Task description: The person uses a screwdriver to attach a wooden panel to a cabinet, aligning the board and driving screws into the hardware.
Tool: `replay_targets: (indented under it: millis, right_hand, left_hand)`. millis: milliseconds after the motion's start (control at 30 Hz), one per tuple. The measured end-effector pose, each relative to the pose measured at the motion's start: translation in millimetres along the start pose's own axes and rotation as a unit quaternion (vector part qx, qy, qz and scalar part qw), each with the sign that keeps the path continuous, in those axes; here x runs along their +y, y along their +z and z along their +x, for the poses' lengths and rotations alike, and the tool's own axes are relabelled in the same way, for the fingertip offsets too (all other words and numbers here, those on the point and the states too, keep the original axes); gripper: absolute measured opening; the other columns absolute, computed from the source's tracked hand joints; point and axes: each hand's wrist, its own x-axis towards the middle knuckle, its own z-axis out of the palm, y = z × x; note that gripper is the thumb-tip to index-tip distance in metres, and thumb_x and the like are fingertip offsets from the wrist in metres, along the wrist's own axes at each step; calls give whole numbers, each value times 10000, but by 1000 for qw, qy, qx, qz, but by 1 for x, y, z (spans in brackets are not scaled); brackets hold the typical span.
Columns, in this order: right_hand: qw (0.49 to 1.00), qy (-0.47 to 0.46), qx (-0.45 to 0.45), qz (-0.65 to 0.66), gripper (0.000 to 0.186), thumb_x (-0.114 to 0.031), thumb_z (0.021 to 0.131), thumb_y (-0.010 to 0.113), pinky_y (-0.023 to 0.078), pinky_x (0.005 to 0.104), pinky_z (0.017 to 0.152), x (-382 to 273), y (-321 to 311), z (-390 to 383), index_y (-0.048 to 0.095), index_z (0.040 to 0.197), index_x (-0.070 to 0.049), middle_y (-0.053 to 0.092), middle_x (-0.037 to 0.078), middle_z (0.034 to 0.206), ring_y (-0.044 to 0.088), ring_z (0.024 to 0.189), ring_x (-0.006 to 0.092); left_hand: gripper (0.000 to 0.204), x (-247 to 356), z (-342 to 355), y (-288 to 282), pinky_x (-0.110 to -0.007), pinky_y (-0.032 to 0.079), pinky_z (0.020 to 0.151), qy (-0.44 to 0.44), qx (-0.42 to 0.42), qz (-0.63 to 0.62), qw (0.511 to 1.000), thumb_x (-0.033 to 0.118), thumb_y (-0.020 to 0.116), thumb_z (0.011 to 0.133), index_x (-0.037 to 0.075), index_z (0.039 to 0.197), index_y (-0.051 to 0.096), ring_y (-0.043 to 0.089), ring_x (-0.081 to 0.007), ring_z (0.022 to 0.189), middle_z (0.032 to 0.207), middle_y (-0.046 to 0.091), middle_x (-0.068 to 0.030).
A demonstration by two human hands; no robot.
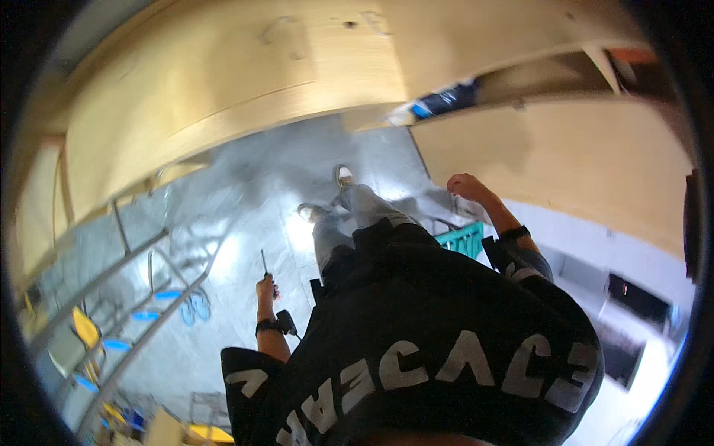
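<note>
I am looking down at my dark top, grey trousers and light shoes. My left hand (pixel 267 288), low at the left of my body, grips a screwdriver (pixel 265 269) by its handle, its thin shaft upright. My right hand (pixel 466 186), out to the right beside the edge of a wooden panel (pixel 532 149), is closed; a pale crumpled thing (pixel 468 208) hangs at it, too blurred to name.
Wooden bunks or cabinets (pixel 223 67) span the top, with a dark blue bundle (pixel 446 99) in a gap. Metal ladder rails (pixel 134 249), blue slippers (pixel 195 308) and yellow chairs (pixel 88 331) are at left. A green plastic crate (pixel 462 238) is behind my right arm.
</note>
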Motion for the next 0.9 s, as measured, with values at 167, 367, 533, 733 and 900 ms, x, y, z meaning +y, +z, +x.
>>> replay_targets:
  millis: [167, 367, 533, 733, 900]
  right_hand:
    - [990, 66, -83, 91, 130, -135, 786, 514, 455, 253, 607, -56, 21, 123, 595, 773, -35, 590, 51, 714, 557, 669, 123]
    - [972, -80, -209, -77, 97, -35, 731, 530, 481, 275, 570, -182, 87, 313, 604, 774, 10, 595, 77, 680, 580, 601, 159]
    - [934, -161, -311, -75, 118, -51, 748, 527, 485, 276, 581, -319, 180, 437, 609, 799, 17, 597, 70, 672, 592, 624, 148]
    - [852, -264, -408, -196, 179, -99, 811, 516, 501, 295, 607, -475, 278, 489, 577, 893, 49, 607, 101, 770, 604, 687, 178]
    - [788, -285, -483, -255, 206, -124, 812, 520, 494, 296, 616, -534, 351, 481, 579, 890, 57, 618, 106, 742, 607, 666, 173]
  left_hand:
    - [335, 13, -7, -12, -302, 391, 342, 85, 11, 1, 996, 348, 542, 801, 22, 722, 529, 453, -155, 373, 551, 492, -53]
    - [335, 18, -53, -43, -300, 410, 355, 131, 113, -165, 971, 322, 523, 826, -9, 778, 528, 481, -147, 399, 553, 498, -54]
    - [335, -35, -50, -50, -313, 407, 351, 72, 214, -329, 917, 312, 531, 821, -19, 765, 522, 483, -168, 390, 562, 504, -79]
    - [326, -121, -46, 28, -320, 381, 341, 12, 284, -545, 789, 300, 532, 814, -15, 732, 512, 483, -194, 385, 527, 489, -85]
    - [288, -179, -51, 146, -332, 375, 349, -105, 217, -498, 833, 293, 538, 808, 21, 714, 528, 470, -194, 375, 532, 488, -68]
